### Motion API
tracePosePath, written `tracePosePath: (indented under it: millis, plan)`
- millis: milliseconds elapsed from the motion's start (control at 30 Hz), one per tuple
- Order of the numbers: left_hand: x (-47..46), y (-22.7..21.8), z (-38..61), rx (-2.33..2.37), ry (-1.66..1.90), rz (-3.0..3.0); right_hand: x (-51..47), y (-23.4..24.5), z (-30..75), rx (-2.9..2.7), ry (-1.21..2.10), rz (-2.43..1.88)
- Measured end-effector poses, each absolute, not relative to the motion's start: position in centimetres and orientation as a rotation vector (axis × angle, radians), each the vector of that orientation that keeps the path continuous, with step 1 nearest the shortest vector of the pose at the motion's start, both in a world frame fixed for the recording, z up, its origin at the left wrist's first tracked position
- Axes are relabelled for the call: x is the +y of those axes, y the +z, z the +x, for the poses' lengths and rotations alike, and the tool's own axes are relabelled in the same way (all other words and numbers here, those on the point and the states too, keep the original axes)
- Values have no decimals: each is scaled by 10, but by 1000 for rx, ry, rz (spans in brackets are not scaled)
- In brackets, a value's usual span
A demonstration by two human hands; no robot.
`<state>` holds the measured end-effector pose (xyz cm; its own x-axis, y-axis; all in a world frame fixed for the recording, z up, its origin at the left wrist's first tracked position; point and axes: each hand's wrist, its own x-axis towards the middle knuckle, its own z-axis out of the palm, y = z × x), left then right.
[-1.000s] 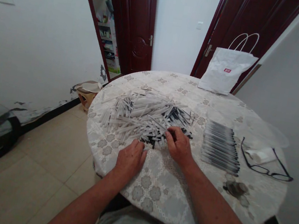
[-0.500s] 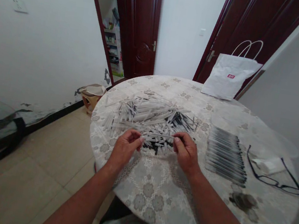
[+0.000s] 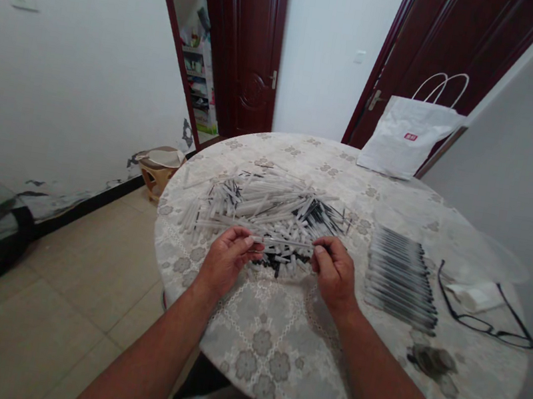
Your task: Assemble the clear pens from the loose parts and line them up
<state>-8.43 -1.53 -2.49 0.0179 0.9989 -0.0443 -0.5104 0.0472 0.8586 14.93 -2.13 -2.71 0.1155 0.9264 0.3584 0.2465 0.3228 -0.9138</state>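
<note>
Between my two hands a thin clear pen (image 3: 286, 243) lies crosswise over a pile of loose pen parts. My left hand (image 3: 228, 259) pinches its left end between thumb and fingers. The fingers of my right hand (image 3: 336, 271) close on the other end, where a dark tip shows. Right behind and beneath are whitish pen barrels (image 3: 265, 206), dark thin pieces (image 3: 317, 216) and small white and black caps (image 3: 282, 259). To the right of my right hand, pens with dark ends (image 3: 400, 278) are lined up in a neat stack.
The round table has a floral cloth (image 3: 269, 341). Eyeglasses (image 3: 484, 326) and a crumpled white packet (image 3: 476, 297) lie at the right, with a dark small object (image 3: 433, 361) nearer me. A white paper bag (image 3: 407, 141) stands at the back. A stool (image 3: 157, 169) is beyond the left edge.
My left hand's fingers have shifted slightly right along the pen, and its lower fingers have loosened outward. My right hand keeps its pinch. The view has turned a little.
</note>
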Motion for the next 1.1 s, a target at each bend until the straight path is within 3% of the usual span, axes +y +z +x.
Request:
tracePosePath:
  millis: [300, 800, 967, 1100]
  plan:
    - [-13, -33, -85, 848, 1403, 798, -24, -30, 144, -1613, 477, -1245]
    - [-8, -34, -88, 878, 1499, 694, -26, -32, 130, -2150, 3, -970]
    - [-9, -32, -88, 896, 1496, 731, -31, -26, 127, -2079, 162, -1016]
    - [-9, -30, -88, 927, 1474, 789, -32, -19, 126, -1886, 640, -1205]
